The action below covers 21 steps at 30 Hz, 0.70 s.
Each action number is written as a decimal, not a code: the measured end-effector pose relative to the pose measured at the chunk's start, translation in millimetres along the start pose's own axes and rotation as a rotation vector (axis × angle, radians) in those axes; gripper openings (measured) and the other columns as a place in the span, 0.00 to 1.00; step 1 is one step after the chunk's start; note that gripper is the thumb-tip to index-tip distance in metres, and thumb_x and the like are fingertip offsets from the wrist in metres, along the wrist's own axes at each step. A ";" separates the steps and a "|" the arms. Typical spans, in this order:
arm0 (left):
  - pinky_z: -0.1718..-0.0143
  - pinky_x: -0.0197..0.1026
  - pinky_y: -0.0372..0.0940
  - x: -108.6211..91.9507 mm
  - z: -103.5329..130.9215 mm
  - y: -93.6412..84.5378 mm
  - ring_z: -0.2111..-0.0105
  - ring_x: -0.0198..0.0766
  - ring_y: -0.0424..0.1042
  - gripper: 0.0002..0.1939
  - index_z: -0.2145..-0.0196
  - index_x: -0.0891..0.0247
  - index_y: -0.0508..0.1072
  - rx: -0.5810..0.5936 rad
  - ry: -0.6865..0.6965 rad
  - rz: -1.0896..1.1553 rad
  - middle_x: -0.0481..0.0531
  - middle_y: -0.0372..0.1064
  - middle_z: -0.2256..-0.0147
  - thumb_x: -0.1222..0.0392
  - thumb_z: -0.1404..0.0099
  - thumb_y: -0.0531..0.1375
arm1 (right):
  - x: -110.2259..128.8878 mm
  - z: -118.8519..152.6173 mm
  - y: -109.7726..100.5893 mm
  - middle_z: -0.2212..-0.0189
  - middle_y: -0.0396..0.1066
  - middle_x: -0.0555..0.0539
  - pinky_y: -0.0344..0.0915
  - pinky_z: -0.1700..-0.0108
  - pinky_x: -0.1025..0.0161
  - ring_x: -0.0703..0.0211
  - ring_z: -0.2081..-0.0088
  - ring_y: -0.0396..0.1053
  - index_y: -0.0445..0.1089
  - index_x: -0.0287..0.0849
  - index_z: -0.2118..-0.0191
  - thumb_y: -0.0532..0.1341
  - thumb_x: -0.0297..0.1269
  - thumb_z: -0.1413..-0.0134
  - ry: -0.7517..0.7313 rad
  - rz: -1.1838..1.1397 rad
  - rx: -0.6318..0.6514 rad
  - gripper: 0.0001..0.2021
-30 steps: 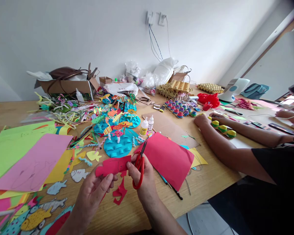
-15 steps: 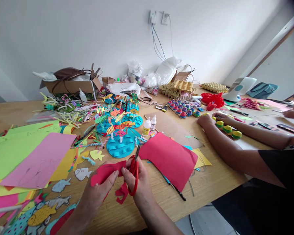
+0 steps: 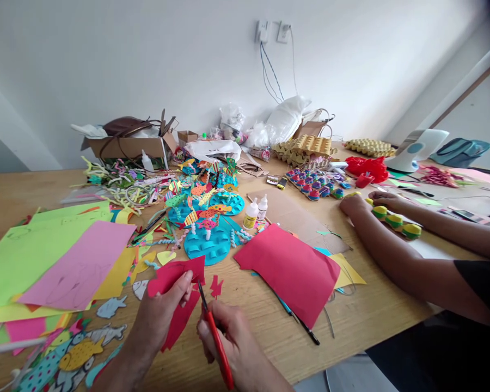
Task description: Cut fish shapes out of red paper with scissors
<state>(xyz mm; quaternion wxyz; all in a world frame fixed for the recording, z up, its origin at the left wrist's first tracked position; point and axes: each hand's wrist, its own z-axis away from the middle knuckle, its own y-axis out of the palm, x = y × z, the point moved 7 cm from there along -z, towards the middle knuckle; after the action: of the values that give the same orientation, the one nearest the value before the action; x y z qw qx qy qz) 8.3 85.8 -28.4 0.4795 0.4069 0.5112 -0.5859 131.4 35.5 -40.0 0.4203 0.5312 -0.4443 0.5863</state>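
Between its thumb and fingers, my left hand [image 3: 163, 305] pinches a piece of red paper [image 3: 173, 275] with a cut, uneven outline. My right hand [image 3: 228, 332] grips red-handled scissors [image 3: 216, 337], whose dark blade tips touch the right edge of that paper. Under the hands lies a larger red strip [image 3: 182, 321], and a small red scrap [image 3: 216, 286] rests just beyond the scissors. To the right is a big red sheet [image 3: 288, 267]. Paper fish cutouts [image 3: 81, 354] lie at the lower left.
Green sheets [image 3: 36, 245] and a pink sheet [image 3: 81, 261] cover the left. Blue discs [image 3: 206, 243] with paper fish stand centrally beside glue bottles [image 3: 250, 213]. Another person's arms [image 3: 384, 245] reach in from the right, near yellow-green egg-carton cups [image 3: 394, 219].
My right hand has moved down and toward me, and the scissors now point up-left at the paper. A scrap lies apart on the table. The view has shifted slightly left.
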 end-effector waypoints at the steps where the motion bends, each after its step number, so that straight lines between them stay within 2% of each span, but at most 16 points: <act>1: 0.74 0.36 0.61 -1.2 0.7 0.4 0.79 0.35 0.62 0.18 0.84 0.59 0.64 -0.015 -0.005 0.044 0.43 0.61 0.84 0.50 0.41 0.57 | -4.4 -0.3 2.3 0.85 0.54 0.55 0.50 0.80 0.70 0.67 0.82 0.54 0.56 0.42 0.79 0.54 0.39 0.46 0.024 0.006 0.006 0.13; 4: 0.73 0.35 0.61 -1.1 2.3 1.1 0.79 0.34 0.63 0.15 0.83 0.60 0.65 -0.050 -0.003 0.157 0.42 0.63 0.83 0.52 0.42 0.59 | -10.3 -1.9 4.3 0.85 0.54 0.55 0.50 0.80 0.70 0.67 0.82 0.54 0.56 0.42 0.79 0.53 0.39 0.45 0.034 0.019 -0.004 0.13; 9: 0.71 0.37 0.63 2.1 1.9 -1.4 0.78 0.36 0.67 0.12 0.80 0.60 0.69 -0.081 0.015 0.123 0.43 0.67 0.81 0.53 0.43 0.59 | -8.5 -2.2 2.4 0.85 0.54 0.55 0.50 0.81 0.71 0.68 0.83 0.54 0.56 0.42 0.79 0.53 0.42 0.45 0.025 0.014 -0.017 0.15; 12: 0.72 0.37 0.64 -0.2 2.8 0.2 0.77 0.38 0.69 0.09 0.77 0.60 0.71 -0.075 0.005 0.173 0.44 0.70 0.80 0.54 0.44 0.60 | -9.6 -1.9 1.9 0.86 0.53 0.55 0.51 0.83 0.71 0.68 0.84 0.54 0.55 0.42 0.80 0.54 0.47 0.46 0.060 -0.027 -0.017 0.18; 16: 0.72 0.37 0.64 -14.7 5.8 3.3 0.79 0.36 0.68 0.11 0.82 0.61 0.71 -0.083 0.019 0.146 0.44 0.70 0.83 0.56 0.46 0.60 | -14.9 -0.9 0.2 0.84 0.53 0.56 0.52 0.84 0.72 0.69 0.84 0.54 0.56 0.41 0.79 0.55 0.53 0.49 0.112 -0.069 -0.014 0.20; 21: 0.75 0.36 0.65 -22.5 6.0 5.4 0.80 0.35 0.69 0.09 0.85 0.61 0.72 -0.075 -0.026 0.156 0.44 0.70 0.85 0.57 0.50 0.60 | -17.7 2.6 -6.1 0.82 0.52 0.55 0.48 0.81 0.72 0.70 0.81 0.50 0.57 0.40 0.79 0.55 0.49 0.46 0.126 -0.005 0.005 0.19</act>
<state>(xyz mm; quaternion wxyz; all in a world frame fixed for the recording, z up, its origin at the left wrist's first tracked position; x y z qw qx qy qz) 18.4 83.0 -6.9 0.5453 0.4196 0.4932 -0.5323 139.4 34.2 -57.0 0.4477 0.4952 -0.4142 0.6187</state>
